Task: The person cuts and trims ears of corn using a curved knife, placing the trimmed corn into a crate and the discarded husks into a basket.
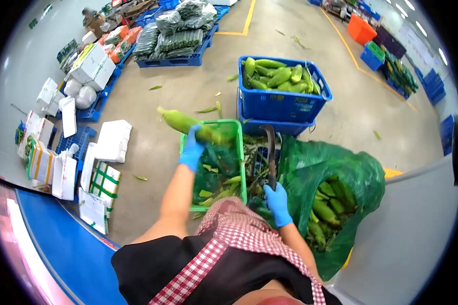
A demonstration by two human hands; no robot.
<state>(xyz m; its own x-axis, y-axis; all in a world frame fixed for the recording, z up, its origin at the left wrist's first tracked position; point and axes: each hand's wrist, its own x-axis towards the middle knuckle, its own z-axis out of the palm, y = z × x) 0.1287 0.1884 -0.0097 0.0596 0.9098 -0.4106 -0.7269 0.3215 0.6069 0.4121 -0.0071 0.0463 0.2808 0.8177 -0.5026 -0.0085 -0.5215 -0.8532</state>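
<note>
My left hand point(192, 151), in a blue glove, is closed around an ear of corn point(180, 121) in its green husk, held above the green crate point(242, 168). The ear's right end is smeared by motion. In my right hand point(278, 204), also gloved in blue, is the handle of a knife with a long dark blade point(270, 152), hooked at the tip and pointing away from me. Husk pieces lie inside the green crate. To the right of the knife, a green mesh sack point(310, 160) gapes open, showing unhusked corn point(325, 209).
Ahead stands a blue crate point(285, 104) heaped with corn ears point(281, 77), stacked on another blue crate. Husk scraps litter the floor. White foam boxes point(113, 141) are at the left, bagged produce on a blue pallet point(175, 62) farther back. A grey panel point(407, 223) borders the right.
</note>
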